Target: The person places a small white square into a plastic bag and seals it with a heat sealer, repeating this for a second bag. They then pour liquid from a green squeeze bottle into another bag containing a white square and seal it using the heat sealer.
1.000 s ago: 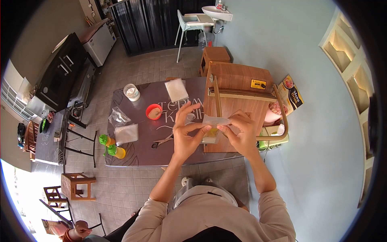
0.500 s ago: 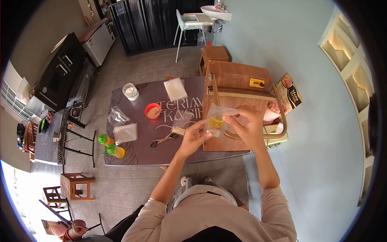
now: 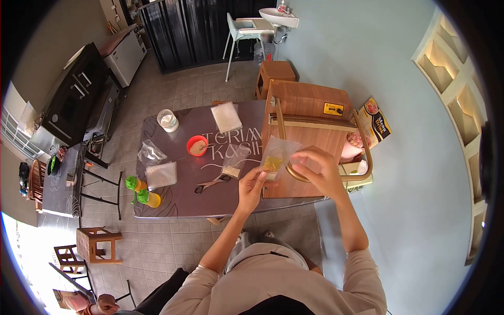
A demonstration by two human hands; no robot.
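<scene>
My left hand (image 3: 252,189) pinches the lower left part of a small clear plastic bag (image 3: 274,164) with yellow liquid in it. The bag stands upright, its clear top spread out above the liquid. Just right of it is my right hand (image 3: 321,169), fingers curved and apart, with nothing visible in them. Behind both hands lies a wood-panelled machine (image 3: 310,101) with a bent metal bar (image 3: 369,157) and a yellow control label. On the table by my left hand are another small packet (image 3: 231,171) with pale contents and a pair of scissors (image 3: 212,184).
The dark table (image 3: 184,197) also holds a red bowl (image 3: 197,146) of powder, a white-filled tub (image 3: 168,121), stacks of clear bags (image 3: 227,117), and yellow bottles (image 3: 149,199) with green tops. A menu board (image 3: 377,126) leans by the wall. Another person's hand (image 3: 107,303) shows at lower left.
My right hand has let go of the bag and moved slightly right of it, its fingers opening. My left hand keeps hold of the bag, which has shifted a little left.
</scene>
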